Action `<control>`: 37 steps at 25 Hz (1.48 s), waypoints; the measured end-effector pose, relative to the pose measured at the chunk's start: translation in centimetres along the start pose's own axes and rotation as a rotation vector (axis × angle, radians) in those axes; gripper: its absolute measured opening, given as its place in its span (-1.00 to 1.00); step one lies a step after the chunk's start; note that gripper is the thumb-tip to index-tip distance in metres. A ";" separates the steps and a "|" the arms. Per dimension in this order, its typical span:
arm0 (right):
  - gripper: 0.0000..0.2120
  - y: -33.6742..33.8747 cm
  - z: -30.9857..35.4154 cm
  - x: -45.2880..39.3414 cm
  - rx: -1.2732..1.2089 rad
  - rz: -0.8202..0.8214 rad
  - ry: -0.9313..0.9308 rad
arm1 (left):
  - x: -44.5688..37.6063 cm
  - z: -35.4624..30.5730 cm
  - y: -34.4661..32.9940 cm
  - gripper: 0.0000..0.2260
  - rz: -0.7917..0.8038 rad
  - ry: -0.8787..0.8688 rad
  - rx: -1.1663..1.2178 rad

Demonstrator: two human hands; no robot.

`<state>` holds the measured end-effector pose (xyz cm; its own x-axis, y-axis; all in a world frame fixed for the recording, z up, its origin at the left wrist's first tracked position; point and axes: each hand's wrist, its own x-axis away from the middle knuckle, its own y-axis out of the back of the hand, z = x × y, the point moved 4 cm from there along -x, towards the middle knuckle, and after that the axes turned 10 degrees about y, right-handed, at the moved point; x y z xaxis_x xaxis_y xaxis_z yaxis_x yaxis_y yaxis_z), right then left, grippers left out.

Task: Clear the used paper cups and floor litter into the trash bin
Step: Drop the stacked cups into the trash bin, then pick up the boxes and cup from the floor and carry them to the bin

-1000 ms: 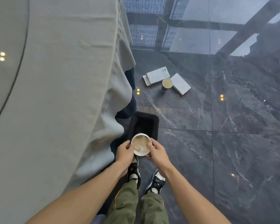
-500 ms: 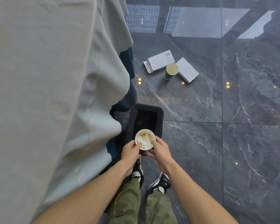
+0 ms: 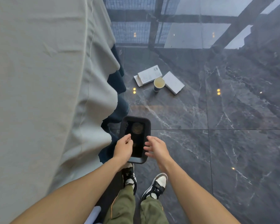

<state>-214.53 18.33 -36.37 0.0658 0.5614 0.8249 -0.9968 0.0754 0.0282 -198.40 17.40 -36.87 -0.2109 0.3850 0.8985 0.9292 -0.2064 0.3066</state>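
Both hands (image 3: 140, 147) hover empty over the bin (image 3: 148, 126).

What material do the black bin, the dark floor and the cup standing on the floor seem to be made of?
The black rectangular trash bin looks like matte plastic: rounded moulded rim, no shine. The dark grey floor seems polished marble or marble-look tile: white veins, straight joints, mirror-like reflections of lights. The upright cup with a pale inside appears to be paper with a dark printed outside, though this cannot be confirmed.
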 end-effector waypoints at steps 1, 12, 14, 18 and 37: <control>-0.68 0.9 1.9 0.9 0.111 0.004 0.059 | 1.4 -1.5 0.1 -0.58 -0.029 -0.048 -0.107; -0.41 14.1 18.4 14.3 0.792 0.044 0.342 | 20.4 -15.4 -0.3 -0.46 -0.184 -0.390 -0.861; -0.30 16.0 20.5 16.8 0.915 0.040 0.371 | 23.2 -17.0 -0.9 -0.45 -0.218 -0.416 -0.850; -0.20 18.7 24.4 19.5 1.133 -0.056 0.441 | 26.0 -19.9 -1.9 -0.36 -0.263 -0.463 -0.827; -0.02 23.4 42.4 -0.8 1.275 -0.061 0.511 | 10.0 -40.3 -4.0 -0.05 -0.232 -0.420 -0.645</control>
<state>-239.88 -15.31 -12.45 -0.1567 0.8432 0.5143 -0.3251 -0.5357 0.7793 -216.42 -14.17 -16.50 -0.1260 0.7612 0.6361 0.4902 -0.5097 0.7071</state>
